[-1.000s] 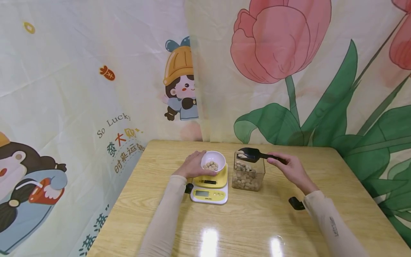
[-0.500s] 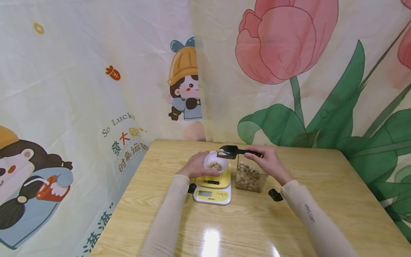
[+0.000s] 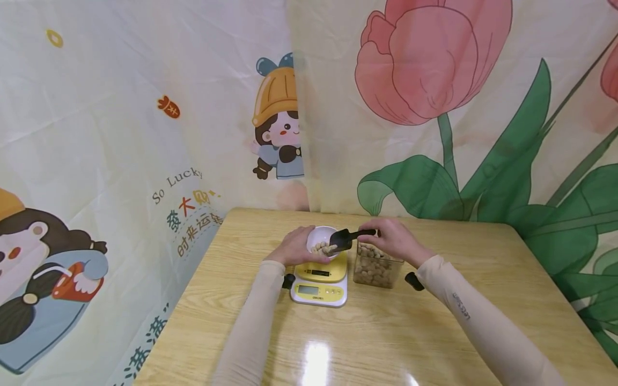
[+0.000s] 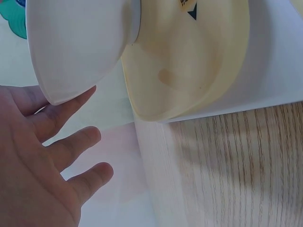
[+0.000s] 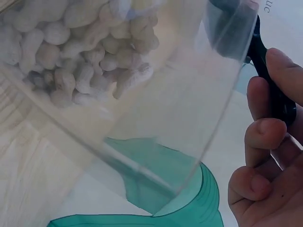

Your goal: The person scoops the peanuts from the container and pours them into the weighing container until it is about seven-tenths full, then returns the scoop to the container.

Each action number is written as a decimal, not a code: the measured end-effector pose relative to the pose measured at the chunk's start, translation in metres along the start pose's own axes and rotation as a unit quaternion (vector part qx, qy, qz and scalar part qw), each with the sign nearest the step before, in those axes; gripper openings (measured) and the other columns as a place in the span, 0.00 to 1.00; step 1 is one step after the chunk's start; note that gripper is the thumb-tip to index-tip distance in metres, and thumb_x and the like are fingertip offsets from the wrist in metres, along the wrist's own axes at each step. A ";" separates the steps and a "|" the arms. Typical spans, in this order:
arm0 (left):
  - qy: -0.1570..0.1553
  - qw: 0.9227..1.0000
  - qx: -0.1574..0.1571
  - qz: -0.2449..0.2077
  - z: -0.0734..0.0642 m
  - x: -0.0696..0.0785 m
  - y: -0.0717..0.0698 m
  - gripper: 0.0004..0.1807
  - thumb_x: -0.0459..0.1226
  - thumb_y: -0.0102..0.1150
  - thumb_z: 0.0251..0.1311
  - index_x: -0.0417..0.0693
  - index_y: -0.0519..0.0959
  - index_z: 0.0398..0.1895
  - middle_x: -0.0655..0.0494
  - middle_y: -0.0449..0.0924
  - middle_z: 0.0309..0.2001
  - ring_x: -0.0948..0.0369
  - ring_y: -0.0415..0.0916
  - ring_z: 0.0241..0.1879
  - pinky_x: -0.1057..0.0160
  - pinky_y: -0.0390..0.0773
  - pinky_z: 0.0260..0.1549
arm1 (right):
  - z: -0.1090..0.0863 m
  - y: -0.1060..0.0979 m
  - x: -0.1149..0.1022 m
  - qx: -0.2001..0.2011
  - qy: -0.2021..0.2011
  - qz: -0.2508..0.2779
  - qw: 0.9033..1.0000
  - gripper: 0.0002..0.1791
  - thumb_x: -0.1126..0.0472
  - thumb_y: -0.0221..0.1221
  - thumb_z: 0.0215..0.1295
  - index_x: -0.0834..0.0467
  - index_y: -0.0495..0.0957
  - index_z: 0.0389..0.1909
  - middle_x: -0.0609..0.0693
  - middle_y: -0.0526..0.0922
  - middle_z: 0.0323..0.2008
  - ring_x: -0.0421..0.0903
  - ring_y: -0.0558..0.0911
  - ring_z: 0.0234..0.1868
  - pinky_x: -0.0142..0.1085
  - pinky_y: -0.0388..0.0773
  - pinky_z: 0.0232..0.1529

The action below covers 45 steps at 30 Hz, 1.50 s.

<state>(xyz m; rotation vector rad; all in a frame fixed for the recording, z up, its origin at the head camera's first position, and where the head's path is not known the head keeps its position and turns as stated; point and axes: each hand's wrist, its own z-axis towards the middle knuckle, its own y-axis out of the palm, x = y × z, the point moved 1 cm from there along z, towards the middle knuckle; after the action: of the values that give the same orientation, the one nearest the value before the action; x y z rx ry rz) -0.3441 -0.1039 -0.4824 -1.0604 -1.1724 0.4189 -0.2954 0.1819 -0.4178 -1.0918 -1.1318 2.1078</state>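
My left hand (image 3: 293, 247) holds a white bowl (image 3: 319, 233) at the yellow platform of a kitchen scale (image 3: 319, 295). In the left wrist view its fingertips (image 4: 87, 97) touch the bowl's outer side, while two other fingers stick out free. Unshelled peanuts (image 3: 321, 247) lie in the bowl. My right hand (image 3: 395, 241) grips the handle of a black scoop (image 3: 341, 240), whose blade tips down over the bowl's right rim. Below that hand stands a clear square container (image 3: 379, 276) of peanuts (image 5: 85, 56). Whether the bowl rests fully on the scale is unclear.
The wooden table (image 3: 232, 321) ends at the back against a printed curtain (image 3: 333, 161). The container stands just right of the scale. A black wrist device (image 3: 413, 281) is on the right sleeve.
My right hand has carried the scoop left from above the container to the bowl and tipped it, so its peanuts are now in the bowl. The left hand keeps its place.
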 end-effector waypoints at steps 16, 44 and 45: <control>0.006 1.000 0.001 0.006 0.003 -0.003 0.002 0.68 0.70 0.74 0.37 0.45 0.59 0.78 0.49 0.72 0.66 0.52 0.70 0.60 0.50 0.69 0.62 | -0.013 0.007 0.014 0.003 0.043 0.030 0.999 0.13 0.53 0.70 0.64 0.52 0.88 0.47 0.43 0.86 0.36 0.42 0.73 0.26 0.36 0.72 0.26; 0.003 1.000 0.001 -0.011 0.001 -0.002 0.003 0.67 0.69 0.74 0.38 0.48 0.57 0.80 0.47 0.67 0.72 0.50 0.67 0.67 0.46 0.66 0.66 | -0.033 0.019 0.022 0.063 0.109 0.112 0.986 0.20 0.42 0.65 0.67 0.48 0.87 0.53 0.45 0.87 0.45 0.45 0.76 0.31 0.38 0.74 0.29; 0.002 1.000 0.001 -0.010 0.001 -0.002 0.003 0.67 0.69 0.74 0.38 0.48 0.57 0.80 0.47 0.67 0.72 0.50 0.67 0.67 0.47 0.66 0.66 | -0.033 0.018 0.022 0.067 0.113 0.119 0.984 0.21 0.41 0.64 0.66 0.48 0.87 0.53 0.45 0.87 0.45 0.45 0.76 0.31 0.37 0.74 0.29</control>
<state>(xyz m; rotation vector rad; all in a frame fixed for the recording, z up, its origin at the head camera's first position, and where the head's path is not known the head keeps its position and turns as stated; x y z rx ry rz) -0.3453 -0.1037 -0.4860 -1.0475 -1.1775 0.4014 -0.2807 0.2036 -0.4530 -1.4163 -0.7733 2.1338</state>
